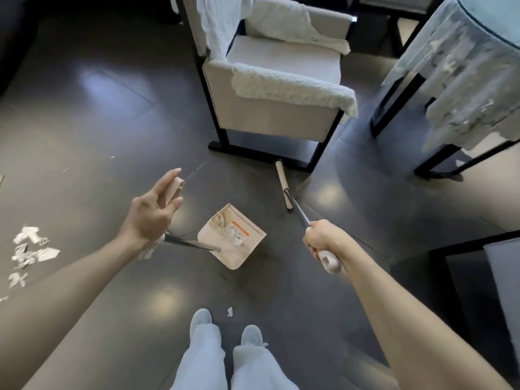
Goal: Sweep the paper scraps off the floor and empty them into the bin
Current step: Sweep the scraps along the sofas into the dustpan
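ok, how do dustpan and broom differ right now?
1. The dustpan sits close ahead of the feet; the broom reaches farther out, its head by the chair base.
2. The left hand holds the dustpan's handle loosely, one finger straight; the right hand grips the broom's in a fist.
Both are beige with metal shafts.
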The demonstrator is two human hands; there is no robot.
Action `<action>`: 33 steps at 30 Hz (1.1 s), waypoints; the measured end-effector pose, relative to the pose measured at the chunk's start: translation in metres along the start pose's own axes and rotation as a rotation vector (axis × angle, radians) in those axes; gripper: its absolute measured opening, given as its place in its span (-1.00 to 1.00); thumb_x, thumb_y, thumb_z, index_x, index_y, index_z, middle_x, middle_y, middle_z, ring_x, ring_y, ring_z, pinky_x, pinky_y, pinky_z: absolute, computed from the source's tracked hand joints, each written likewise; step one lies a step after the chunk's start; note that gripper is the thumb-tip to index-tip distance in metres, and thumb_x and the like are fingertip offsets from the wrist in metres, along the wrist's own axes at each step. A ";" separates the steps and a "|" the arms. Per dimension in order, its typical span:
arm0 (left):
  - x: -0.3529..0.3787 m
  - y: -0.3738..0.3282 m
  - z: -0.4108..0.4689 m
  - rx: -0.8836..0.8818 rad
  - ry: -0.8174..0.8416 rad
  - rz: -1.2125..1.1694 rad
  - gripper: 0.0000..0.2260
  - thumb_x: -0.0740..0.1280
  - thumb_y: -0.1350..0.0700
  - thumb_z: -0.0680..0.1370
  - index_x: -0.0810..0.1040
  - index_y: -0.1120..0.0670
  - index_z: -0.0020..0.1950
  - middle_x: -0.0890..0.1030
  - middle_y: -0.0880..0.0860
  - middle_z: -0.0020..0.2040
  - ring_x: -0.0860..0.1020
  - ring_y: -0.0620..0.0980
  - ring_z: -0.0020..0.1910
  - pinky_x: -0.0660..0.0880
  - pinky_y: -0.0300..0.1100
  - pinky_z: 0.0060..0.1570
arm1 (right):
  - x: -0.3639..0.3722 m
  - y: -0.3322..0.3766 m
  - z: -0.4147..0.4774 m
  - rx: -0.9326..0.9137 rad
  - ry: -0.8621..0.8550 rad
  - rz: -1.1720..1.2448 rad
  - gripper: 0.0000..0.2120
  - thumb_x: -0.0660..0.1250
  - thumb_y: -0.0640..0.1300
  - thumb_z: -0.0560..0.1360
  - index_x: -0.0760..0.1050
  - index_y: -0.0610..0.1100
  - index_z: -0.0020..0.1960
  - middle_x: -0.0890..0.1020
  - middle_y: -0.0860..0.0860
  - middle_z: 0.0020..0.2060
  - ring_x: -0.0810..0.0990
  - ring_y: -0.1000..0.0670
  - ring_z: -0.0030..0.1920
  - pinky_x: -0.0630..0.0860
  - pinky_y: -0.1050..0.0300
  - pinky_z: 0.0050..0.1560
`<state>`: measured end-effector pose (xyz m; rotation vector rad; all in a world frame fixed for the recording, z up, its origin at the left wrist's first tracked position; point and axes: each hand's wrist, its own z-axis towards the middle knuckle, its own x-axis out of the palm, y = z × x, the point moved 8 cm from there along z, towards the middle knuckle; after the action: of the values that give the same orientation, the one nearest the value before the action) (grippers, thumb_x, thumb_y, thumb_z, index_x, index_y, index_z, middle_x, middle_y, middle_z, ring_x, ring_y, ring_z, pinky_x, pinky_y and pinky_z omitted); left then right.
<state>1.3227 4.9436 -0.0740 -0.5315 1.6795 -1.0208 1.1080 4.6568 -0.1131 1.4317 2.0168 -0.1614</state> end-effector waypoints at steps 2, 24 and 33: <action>-0.001 -0.003 -0.001 0.000 0.007 -0.024 -0.49 0.36 -0.10 0.40 0.37 -0.47 0.30 0.57 -0.47 -0.02 0.60 -0.22 -0.15 0.55 0.01 -0.02 | 0.008 0.000 0.017 -0.011 0.033 -0.014 -0.82 0.13 -0.36 0.37 0.48 -0.20 -0.28 0.57 -0.16 -0.40 0.52 -0.17 -0.34 0.46 0.10 -0.25; -0.131 0.101 -0.263 -0.123 -0.018 0.102 -0.53 0.35 0.20 0.56 0.42 -0.35 0.27 0.53 -0.26 -0.46 0.43 -0.15 -0.53 0.40 -0.44 -0.46 | 0.261 -0.042 -0.144 -0.097 0.404 -0.317 -0.19 0.15 -0.38 0.42 0.00 0.08 0.57 0.36 0.07 -0.30 0.37 0.02 -0.36 0.45 0.07 -0.17; -0.133 0.144 -0.357 -0.098 0.031 0.066 -0.53 0.36 0.20 0.56 0.42 -0.27 0.34 0.54 -0.18 -0.24 0.50 -0.19 -0.40 0.43 -0.41 -0.29 | 0.310 -0.106 -0.220 -0.073 0.089 -0.307 -0.31 0.06 -0.23 0.46 0.06 0.10 0.55 0.50 0.03 -0.35 0.52 0.04 -0.49 0.34 0.29 -0.54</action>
<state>1.0577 5.2525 -0.0907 -0.5229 1.7704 -0.9070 0.8600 4.9627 -0.1451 1.0961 2.2840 -0.1549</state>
